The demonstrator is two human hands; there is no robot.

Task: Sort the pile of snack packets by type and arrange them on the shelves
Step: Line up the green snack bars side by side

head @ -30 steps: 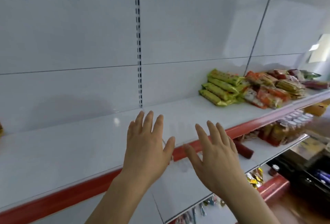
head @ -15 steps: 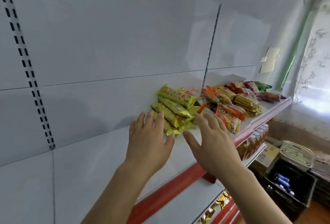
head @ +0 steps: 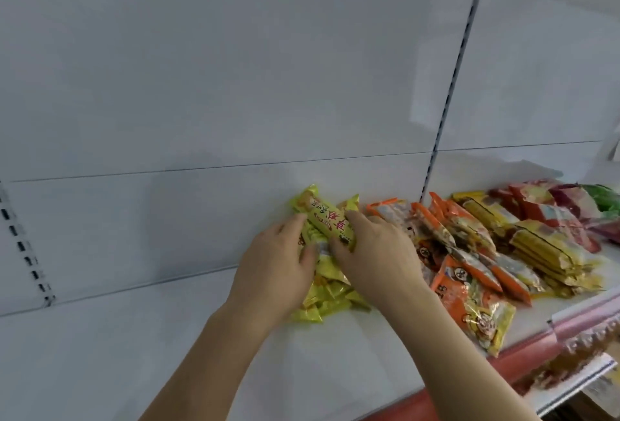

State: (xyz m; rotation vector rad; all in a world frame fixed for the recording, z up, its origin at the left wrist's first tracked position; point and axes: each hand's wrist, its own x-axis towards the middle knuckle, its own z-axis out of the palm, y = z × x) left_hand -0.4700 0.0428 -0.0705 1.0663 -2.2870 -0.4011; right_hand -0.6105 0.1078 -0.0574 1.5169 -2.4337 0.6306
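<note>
A stack of yellow-green snack packets [head: 327,219] lies on the white shelf [head: 134,336] against the back panel. My left hand [head: 278,266] clasps the stack's left side, its fingers curled round the packets. On the right side my right hand [head: 375,252] grips the same stack, thumb on the top packet. Just right of them lie orange packets [head: 469,289], then a pile of yellow packets [head: 547,249], then red packets [head: 543,205] at the far right.
A slotted upright [head: 446,101] divides the back panels above the pile. The shelf's red front edge [head: 523,357] runs along the lower right, with a lower shelf of goods beneath it. A green packet [head: 604,195] lies at the far right.
The view swung right along the shelf. Both hands, open and hovering before, have come down onto the yellow-green stack and now grip it from either side.
</note>
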